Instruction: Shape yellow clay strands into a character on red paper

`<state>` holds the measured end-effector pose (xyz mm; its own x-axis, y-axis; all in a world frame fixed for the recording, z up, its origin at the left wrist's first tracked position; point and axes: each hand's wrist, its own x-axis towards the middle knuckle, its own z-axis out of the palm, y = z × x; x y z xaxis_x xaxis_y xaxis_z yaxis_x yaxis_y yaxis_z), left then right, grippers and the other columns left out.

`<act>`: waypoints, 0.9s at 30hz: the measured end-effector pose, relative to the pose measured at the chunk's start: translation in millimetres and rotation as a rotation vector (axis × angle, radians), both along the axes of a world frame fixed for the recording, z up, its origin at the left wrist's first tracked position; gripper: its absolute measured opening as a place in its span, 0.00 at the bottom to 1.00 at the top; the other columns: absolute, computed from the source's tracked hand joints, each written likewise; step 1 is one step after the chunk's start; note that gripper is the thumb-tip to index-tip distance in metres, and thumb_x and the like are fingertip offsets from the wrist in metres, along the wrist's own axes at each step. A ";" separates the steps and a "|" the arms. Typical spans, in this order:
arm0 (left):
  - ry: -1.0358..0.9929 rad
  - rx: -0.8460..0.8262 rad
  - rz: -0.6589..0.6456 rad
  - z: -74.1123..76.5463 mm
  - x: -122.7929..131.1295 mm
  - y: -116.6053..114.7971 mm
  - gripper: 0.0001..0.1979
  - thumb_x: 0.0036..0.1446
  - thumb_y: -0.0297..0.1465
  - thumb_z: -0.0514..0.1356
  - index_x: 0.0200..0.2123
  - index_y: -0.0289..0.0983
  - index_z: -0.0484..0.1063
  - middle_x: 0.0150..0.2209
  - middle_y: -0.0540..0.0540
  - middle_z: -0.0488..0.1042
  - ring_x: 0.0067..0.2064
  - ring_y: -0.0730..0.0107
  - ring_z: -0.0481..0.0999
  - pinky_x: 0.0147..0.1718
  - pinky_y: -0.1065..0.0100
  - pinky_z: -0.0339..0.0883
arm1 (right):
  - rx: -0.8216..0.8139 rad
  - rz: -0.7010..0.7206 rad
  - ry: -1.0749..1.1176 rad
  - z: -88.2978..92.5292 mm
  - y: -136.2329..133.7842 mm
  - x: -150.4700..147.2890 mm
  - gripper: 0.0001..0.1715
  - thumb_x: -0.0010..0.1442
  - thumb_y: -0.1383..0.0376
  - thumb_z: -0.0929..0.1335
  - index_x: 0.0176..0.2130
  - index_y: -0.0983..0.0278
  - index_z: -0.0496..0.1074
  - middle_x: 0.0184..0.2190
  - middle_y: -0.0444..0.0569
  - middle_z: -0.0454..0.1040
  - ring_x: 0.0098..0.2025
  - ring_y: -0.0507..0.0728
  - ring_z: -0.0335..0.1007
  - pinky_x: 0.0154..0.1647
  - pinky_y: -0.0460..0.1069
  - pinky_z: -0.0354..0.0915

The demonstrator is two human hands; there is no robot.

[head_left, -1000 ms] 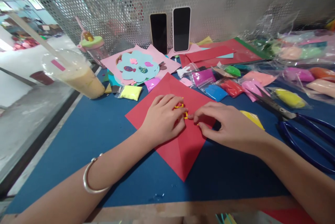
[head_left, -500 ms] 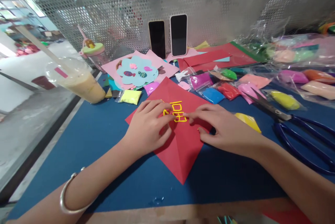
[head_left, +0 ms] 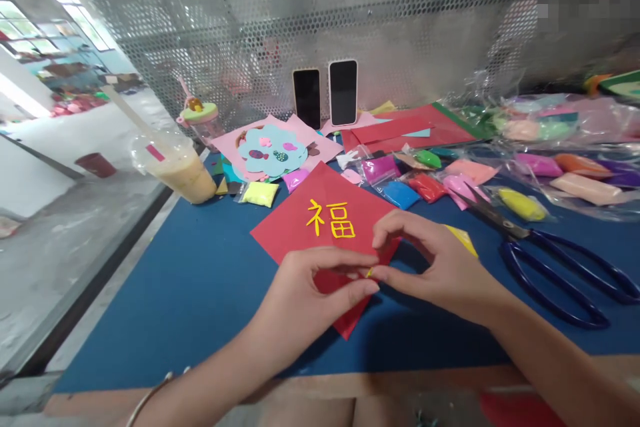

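Observation:
A red paper square (head_left: 300,227) lies like a diamond on the blue mat (head_left: 175,280). A yellow clay character (head_left: 332,218) is stuck on its upper half. My left hand (head_left: 310,294) and my right hand (head_left: 440,267) are raised just above the paper's lower part. Their fingertips meet and pinch a tiny yellow clay bit (head_left: 369,272) between them. A flattened yellow clay piece (head_left: 463,238) peeks out behind my right hand.
Blue-handled scissors (head_left: 560,260) lie at the right. Small bags of coloured clay (head_left: 400,180) spread behind the paper. A lidded drink cup (head_left: 175,164) with a straw stands at the left. Two phones (head_left: 326,94) lean on the perforated metal wall. Coloured paper sheets (head_left: 400,127) lie behind.
Both hands have lifted off the yellow character and drawn back toward me, which uncovers it. Their fingertips now come together on a small yellow bit. The camera has tilted up.

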<state>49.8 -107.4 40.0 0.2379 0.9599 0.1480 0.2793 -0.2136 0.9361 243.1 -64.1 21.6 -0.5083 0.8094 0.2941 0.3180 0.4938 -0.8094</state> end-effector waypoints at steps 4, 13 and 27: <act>-0.262 -0.246 -0.039 -3.5 7.2 -13.4 0.02 0.49 0.27 0.68 0.28 0.39 0.80 0.30 0.49 0.82 0.31 0.70 0.81 0.34 0.72 0.76 | -0.051 -0.005 0.069 1.8 -22.7 4.1 0.09 0.54 0.63 0.72 0.35 0.59 0.67 0.33 0.44 0.71 0.37 0.54 0.69 0.39 0.48 0.67; -0.413 -0.361 -0.009 -3.9 3.6 -39.3 0.06 0.43 0.27 0.72 0.24 0.36 0.77 0.24 0.50 0.78 0.27 0.79 0.73 0.30 0.78 0.68 | 0.106 -0.255 -0.066 -4.7 -32.7 40.5 0.10 0.57 0.58 0.70 0.41 0.56 0.70 0.39 0.46 0.75 0.41 0.57 0.73 0.44 0.52 0.69; -0.318 -0.295 0.052 2.4 20.9 -35.1 0.05 0.43 0.26 0.70 0.24 0.36 0.77 0.25 0.49 0.78 0.26 0.77 0.71 0.29 0.76 0.67 | -0.012 -0.085 0.062 4.1 -47.7 20.1 0.16 0.53 0.59 0.74 0.41 0.55 0.69 0.37 0.42 0.73 0.41 0.53 0.70 0.43 0.47 0.66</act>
<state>70.7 -142.5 42.4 0.1750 0.9816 -0.0765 -0.0299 0.0830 0.9961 263.2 -111.8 25.7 -0.4182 0.8526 0.3133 0.3072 0.4573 -0.8345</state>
